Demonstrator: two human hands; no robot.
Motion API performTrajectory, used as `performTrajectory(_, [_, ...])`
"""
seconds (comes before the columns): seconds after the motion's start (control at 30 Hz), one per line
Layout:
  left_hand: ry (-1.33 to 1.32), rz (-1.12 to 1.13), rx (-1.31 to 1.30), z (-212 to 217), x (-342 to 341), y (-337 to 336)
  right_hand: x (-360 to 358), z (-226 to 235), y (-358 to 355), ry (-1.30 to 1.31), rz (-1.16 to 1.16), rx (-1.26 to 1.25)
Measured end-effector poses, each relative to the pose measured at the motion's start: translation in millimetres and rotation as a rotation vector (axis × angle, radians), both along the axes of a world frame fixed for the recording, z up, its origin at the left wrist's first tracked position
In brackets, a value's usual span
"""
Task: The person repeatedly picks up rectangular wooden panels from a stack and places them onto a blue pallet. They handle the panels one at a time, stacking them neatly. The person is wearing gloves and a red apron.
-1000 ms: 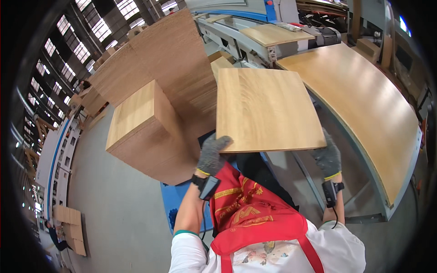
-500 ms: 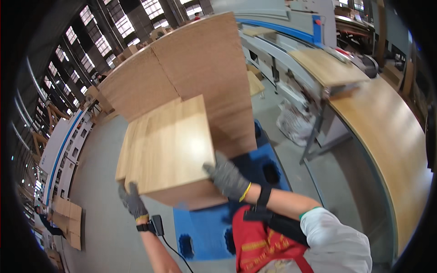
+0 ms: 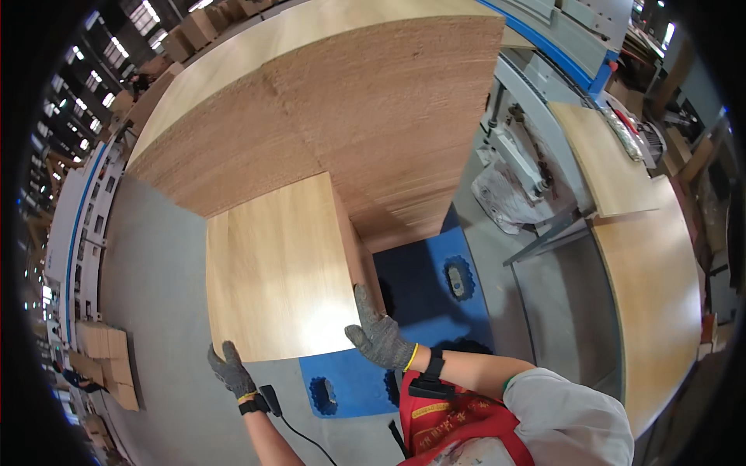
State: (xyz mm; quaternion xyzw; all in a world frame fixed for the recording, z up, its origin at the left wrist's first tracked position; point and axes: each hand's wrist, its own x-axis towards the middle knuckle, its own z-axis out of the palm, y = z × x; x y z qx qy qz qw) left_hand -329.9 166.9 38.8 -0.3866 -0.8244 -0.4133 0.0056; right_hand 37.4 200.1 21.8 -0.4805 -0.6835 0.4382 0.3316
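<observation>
Head view: both hands (image 3: 231, 376) spread fingers (image 3: 363, 301) by boards (image 3: 280, 268) over blue pallet (image 3: 416, 272), grey floor (image 3: 175, 287).

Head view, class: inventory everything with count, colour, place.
shorter board stack: one, tan, centre
taller board stack: one, brown, behind it
pallet: one, blue, lower centre
table: one, tan, right
loose board: one, tan, upper right
plastic bundle: one, whitish, right of stacks
machines: several, pale and blue, left, upper right
co-worker: one, dark clothes, lower left
far clutter: uncountable, brownish, upper left
apron: one, red, bottom
left hand: one, grey-gloved, shorter stack's near left corner
right hand: one, grey-gloved, near right corner
</observation>
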Motion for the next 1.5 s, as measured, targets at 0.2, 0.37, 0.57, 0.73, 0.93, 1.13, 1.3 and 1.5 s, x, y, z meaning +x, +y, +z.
performTrajectory(0.2, [-0.179,-0.023,-0.07,-6,-20,-5,85,50,-1,-0.59,0.069,0.199])
performTrajectory(0.37, [0.3,0.302,-0.396,53,45,-2,335,-3,-41,0.351,-0.814,-0.251])
performTrajectory(0.57, [0.3,-0.269,-0.031,113,224,45,530,6,27,1.327,-1.244,-0.217])
performTrajectory(0.73, [-0.234,-0.9,-0.179,82,442,98,548,4,46,1.027,-1.378,-0.212])
performTrajectory(0.93, [-0.542,-1.516,-0.588,-29,603,105,388,120,-4,1.371,-1.173,-0.488])
performTrajectory(1.13, [-0.939,-1.19,-0.681,40,630,77,450,89,-119,0.438,-1.109,-0.363])
performTrajectory(1.3, [-0.475,-1.271,-0.463,86,577,99,535,119,-117,-0.639,-1.185,-0.047])
performTrajectory(1.5, [-0.543,-1.172,-0.695,164,443,73,460,80,-99,0.106,-0.87,-0.242])
